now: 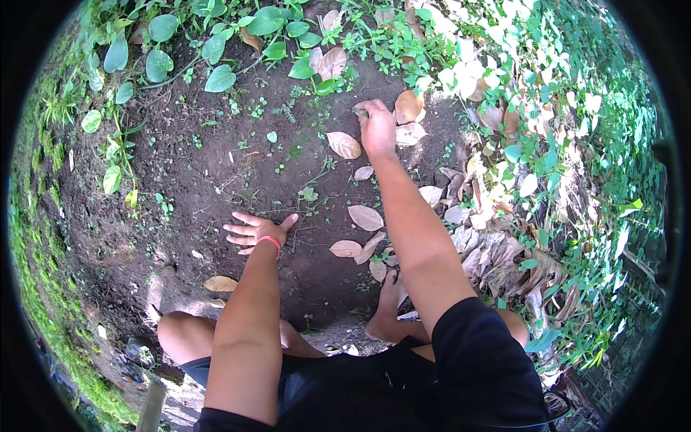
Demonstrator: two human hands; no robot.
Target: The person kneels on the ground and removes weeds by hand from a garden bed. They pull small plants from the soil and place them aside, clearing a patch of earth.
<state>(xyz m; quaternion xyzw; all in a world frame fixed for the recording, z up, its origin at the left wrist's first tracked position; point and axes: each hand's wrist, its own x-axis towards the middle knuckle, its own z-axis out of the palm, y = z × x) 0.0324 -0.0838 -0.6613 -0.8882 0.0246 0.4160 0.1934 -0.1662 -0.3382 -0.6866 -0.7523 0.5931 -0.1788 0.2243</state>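
Observation:
My left hand [258,232] is spread wide, palm down, over the dark bare soil [216,167], with a red band [268,239] around its wrist. Whether the palm presses on the earth or hovers is hard to tell. Farther out, my right hand [377,129] reaches low to the ground with fingers curled. Something small and greenish may be at its fingertips, too small to make out. Beside that hand lie an orange-brown dry leaf [409,106], a pale dry leaf [410,134] and a tan leaf [343,145]. Small green seedlings [309,194] dot the soil between my hands.
Broad-leaved green vines [216,48] trail along the far edge. Dense foliage [567,81] and a heap of dry leaves [486,254] line the right side. Moss [43,259] covers the left. My bare foot [384,310] rests near the dry leaves; a wooden piece [152,407] stands lower left.

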